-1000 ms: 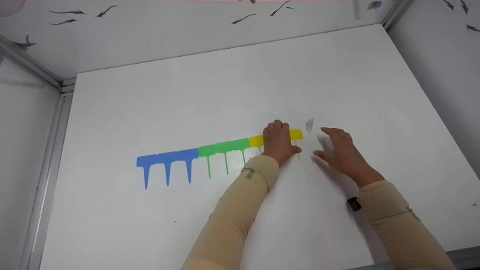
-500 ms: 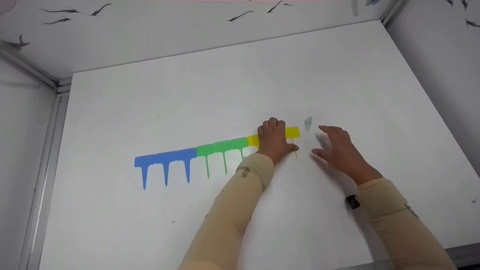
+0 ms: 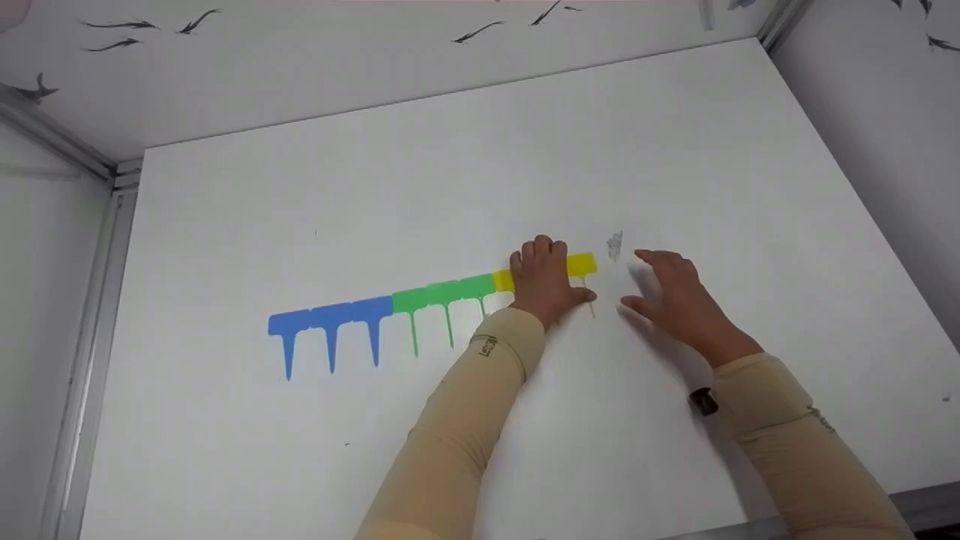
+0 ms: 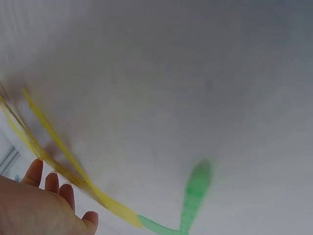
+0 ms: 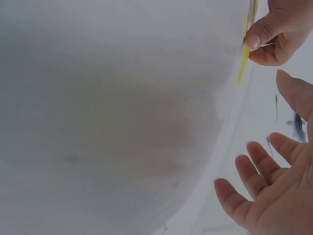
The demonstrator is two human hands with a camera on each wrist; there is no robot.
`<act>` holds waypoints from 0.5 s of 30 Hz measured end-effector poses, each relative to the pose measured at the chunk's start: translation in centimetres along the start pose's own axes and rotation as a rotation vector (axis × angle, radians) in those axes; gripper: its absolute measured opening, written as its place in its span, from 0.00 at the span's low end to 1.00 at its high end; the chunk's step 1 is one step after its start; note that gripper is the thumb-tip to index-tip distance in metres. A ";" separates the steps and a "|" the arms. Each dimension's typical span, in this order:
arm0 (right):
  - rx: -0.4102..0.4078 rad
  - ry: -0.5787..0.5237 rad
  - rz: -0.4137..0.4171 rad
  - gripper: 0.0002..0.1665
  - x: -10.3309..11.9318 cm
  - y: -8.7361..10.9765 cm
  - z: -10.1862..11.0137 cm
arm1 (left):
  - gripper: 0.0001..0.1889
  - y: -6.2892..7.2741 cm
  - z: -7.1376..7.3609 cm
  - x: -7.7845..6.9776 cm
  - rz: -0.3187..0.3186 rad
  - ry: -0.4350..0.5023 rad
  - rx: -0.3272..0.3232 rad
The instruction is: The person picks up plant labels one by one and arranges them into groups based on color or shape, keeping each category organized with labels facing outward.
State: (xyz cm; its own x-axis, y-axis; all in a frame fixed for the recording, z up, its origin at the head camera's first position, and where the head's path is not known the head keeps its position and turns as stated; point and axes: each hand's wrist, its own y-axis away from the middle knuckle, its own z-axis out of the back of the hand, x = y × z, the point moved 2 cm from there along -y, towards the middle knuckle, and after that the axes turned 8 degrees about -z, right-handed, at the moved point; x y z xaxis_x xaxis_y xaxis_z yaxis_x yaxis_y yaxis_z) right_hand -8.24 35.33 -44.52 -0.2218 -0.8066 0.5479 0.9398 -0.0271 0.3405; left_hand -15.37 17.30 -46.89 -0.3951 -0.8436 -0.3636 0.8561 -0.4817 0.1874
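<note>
A row of T-shaped plastic plant labels lies end to end on the white table (image 3: 300, 465) in the head view. Blue labels (image 3: 332, 316) form the left end, green labels (image 3: 448, 292) the middle and yellow labels (image 3: 580, 264) the right. My left hand (image 3: 544, 277) holds the yellow labels, its fingers over their top edge and the thumb below; it hides the middle of the yellow part. In the left wrist view, fingertips meet the yellow strip (image 4: 117, 208). My right hand (image 3: 679, 300) is empty, fingers spread, just right of the row's end.
A grey smudge (image 3: 615, 245) marks the tabletop beyond the yellow end. A small black device (image 3: 703, 401) sits at the right sleeve's cuff. White panels with painted birds (image 3: 120, 45) enclose the back and sides, and a metal frame post (image 3: 90, 330) runs along the left.
The view shifts slightly. My left hand slides a little to the left along the yellow labels, and more of their right end shows. The right hand stays nearly still.
</note>
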 end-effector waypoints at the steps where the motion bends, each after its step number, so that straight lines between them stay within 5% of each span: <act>1: 0.002 0.000 0.000 0.44 0.0 0.0 0.0 | 0.41 0.0 0.0 0.0 -0.001 0.003 -0.002; 15: -0.006 0.003 0.000 0.44 0.3 0.0 0.0 | 0.40 0.2 0.0 0.0 0.008 0.000 -0.011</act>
State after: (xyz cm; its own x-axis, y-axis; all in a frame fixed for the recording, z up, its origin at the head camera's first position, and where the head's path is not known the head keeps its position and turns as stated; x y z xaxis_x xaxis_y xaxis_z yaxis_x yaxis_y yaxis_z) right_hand -8.32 35.07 -44.38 -0.2212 -0.8086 0.5452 0.9414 -0.0310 0.3359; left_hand -15.17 17.21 -46.85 -0.3881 -0.8474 -0.3623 0.8629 -0.4722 0.1801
